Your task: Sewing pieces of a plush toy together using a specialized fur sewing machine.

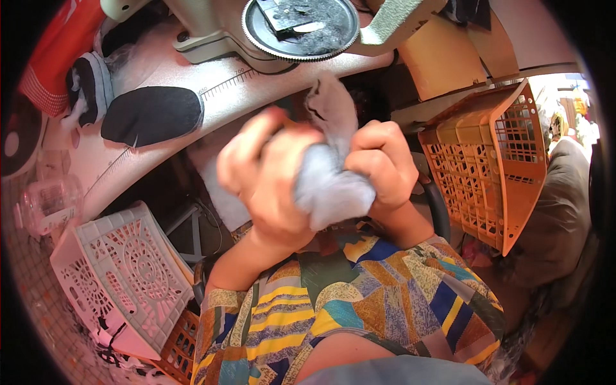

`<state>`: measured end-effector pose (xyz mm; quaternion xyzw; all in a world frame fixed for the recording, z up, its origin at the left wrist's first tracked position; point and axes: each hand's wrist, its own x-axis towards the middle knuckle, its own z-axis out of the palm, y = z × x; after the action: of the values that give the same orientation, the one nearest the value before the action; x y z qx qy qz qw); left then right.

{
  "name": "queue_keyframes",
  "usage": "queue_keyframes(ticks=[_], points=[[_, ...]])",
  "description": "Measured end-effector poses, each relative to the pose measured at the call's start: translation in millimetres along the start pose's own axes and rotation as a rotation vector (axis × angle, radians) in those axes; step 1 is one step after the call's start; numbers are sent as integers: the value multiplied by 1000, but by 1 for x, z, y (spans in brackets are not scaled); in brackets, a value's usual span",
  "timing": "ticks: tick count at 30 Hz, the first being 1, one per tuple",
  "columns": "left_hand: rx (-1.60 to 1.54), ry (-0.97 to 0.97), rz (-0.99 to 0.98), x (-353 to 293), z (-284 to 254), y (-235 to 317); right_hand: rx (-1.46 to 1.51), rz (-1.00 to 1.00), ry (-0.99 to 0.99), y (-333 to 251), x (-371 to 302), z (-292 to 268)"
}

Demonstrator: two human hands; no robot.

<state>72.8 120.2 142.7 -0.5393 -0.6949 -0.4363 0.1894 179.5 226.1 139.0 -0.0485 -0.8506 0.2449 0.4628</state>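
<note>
In front of my chest, both hands grip a soft grey fabric piece (333, 196), bunched and folded. It is blurred, so its exact kind cannot be made out. My left hand (273, 176) wraps round its left side, fingers curled and smeared by motion. On the other side, my right hand (385, 160) is closed with bent fingers pinching the fabric. A narrow, pale grey part (333, 109) with a dark slit sticks up beyond the hands, towards the table edge; whether it joins the bunched fabric is unclear.
Ahead is a white table (224, 90) with a printed ruler edge, bearing a black sole-shaped piece (152, 117) and a pale machine (215, 29). A toothed round dish (301, 48) sits above. A white basket (144, 256) stands left, an orange crate (462, 173) right, cardboard (439, 58) behind.
</note>
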Motion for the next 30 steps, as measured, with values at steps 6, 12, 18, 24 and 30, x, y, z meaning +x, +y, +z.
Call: queue_keyframes(ticks=[6, 12, 18, 24, 30], points=[[-210, -145, 121, -25, 17, 15, 32, 229, 289, 12, -5, 17], [-391, -349, 56, -31, 10, 13, 45, 371, 266, 14, 1, 25], [-691, -94, -294, -15, -2, -20, 858, 687, -105, 17, -2, 7], [-1081, -129, -709, -20, 17, -34, 1599, 906, -105, 5, -14, 20], [-1170, -93, -825, -7, 10, -25, 1788, 765, -75, 11, -26, 36]])
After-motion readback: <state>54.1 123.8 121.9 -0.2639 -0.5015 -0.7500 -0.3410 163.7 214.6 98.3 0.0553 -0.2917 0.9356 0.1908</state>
